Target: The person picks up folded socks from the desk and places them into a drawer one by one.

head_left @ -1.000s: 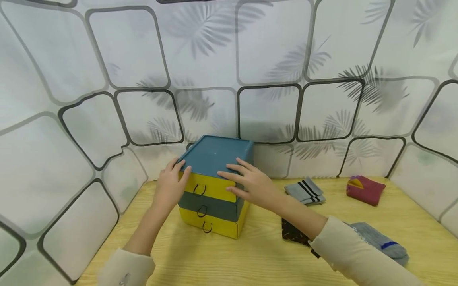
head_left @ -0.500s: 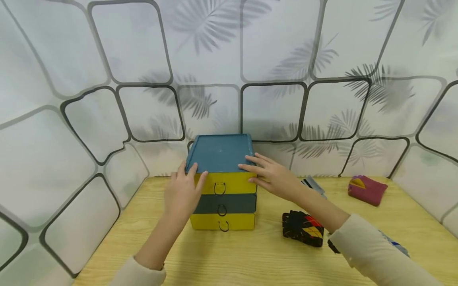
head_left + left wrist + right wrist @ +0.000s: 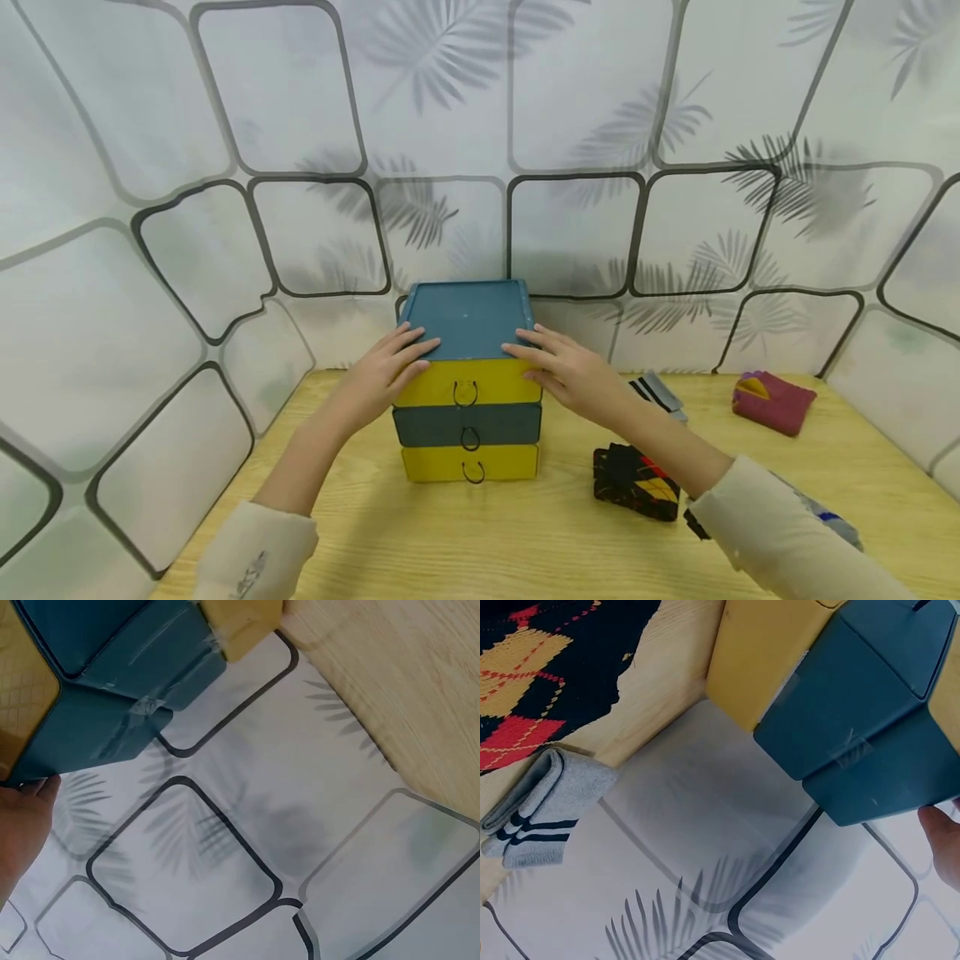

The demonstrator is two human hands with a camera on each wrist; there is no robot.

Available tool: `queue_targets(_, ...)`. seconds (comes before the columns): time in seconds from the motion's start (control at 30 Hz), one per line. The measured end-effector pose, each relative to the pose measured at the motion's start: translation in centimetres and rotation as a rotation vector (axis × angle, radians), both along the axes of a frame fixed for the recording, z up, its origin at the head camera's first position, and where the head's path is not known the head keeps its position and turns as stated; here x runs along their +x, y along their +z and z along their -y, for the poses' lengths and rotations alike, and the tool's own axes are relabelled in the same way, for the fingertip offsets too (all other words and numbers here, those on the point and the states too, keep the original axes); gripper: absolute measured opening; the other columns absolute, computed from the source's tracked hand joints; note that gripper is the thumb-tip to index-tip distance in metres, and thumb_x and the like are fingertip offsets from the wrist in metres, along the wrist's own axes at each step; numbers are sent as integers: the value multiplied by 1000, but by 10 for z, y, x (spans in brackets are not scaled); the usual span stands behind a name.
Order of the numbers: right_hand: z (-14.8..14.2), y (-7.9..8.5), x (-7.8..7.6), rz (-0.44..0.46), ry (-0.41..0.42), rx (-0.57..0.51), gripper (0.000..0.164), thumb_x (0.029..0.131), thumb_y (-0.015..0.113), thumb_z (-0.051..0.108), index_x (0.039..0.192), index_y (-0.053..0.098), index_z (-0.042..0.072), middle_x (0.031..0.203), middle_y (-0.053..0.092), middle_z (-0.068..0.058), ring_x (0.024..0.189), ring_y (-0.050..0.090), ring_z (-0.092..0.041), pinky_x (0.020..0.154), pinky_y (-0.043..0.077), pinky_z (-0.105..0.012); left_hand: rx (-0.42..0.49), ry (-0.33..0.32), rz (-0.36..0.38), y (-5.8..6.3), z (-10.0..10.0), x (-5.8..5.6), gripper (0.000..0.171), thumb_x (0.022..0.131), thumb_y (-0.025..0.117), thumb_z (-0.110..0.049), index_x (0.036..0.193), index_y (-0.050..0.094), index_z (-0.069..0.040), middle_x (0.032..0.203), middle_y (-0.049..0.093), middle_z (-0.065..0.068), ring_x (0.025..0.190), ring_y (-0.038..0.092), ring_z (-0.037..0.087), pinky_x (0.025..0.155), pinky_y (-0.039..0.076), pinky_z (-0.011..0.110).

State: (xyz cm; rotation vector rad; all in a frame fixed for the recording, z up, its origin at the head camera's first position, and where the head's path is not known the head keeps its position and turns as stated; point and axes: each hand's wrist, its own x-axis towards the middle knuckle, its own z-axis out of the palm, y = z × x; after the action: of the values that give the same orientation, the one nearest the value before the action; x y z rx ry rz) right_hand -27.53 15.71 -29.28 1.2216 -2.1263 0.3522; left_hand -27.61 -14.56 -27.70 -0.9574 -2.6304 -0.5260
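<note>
I am resting the fingers (image 3: 420, 347) of the left hand (image 3: 375, 369) and right hand (image 3: 573, 371) on the near top corners of the drawer box (image 3: 465, 317); they are lying roughly straight and spread, gripping nothing. The box is standing on the surface (image 3: 450, 542), facing me squarely. I am judging its placing nearly done: all three drawers (image 3: 442, 425) are looking closed, and only freeing the hands is seeming left. Farther right, the argyle knit (image 3: 633, 483), striped grey sock (image 3: 663, 392) and maroon bundle (image 3: 772, 403) are lying outside, neither hand touching them. The head view is partly hiding the grey sock behind the right forearm (image 3: 652, 429); the right wrist view is showing more of it, plus clear tape (image 3: 853, 752) on the box's side.
</note>
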Motion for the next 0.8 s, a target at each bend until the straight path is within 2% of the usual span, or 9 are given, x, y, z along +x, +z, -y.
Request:
queue_targets(0.33,1,1,-10,-7,-27,-21,45,84,66,11,128,55,8,129,50,-20,119,42,-40,91,41,-49,-20,1,33,2,-2,-16,46,99,40,-35,139,44,-14,145,31,12,136,13,28,105,18,50)
queue_targets(0.5,1,2,-10,-18,-69,-5,46,85,66,11,129,55,9,130,49,-18,121,41,-38,91,42,-47,13,9,101,8,-1,-21,50,99,35,-41,141,40,-14,147,28,9,137,12,27,105,17,52)
queue_targets(0.6,6,4,-5,-81,-83,9,47,83,69,12,128,56,9,130,50,-17,123,40,-35,91,43,-44,56,40,168,13,4,-26,55,99,32,-43,145,32,-12,149,20,11,136,10,31,105,13,55)
queue_targets(0.67,14,6,0,-154,-70,7,45,81,71,12,124,59,9,126,52,-15,122,42,-33,92,42,-42,85,57,230,17,9,-31,58,100,30,-43,147,24,-9,150,15,14,136,8,34,104,11,56)
queue_targets(0.8,38,4,10,-323,-47,-8,31,77,75,15,107,68,9,109,62,-10,108,53,-29,88,45,-37,149,54,387,20,15,-42,60,101,26,-40,149,10,-7,150,8,19,136,5,37,105,9,56)
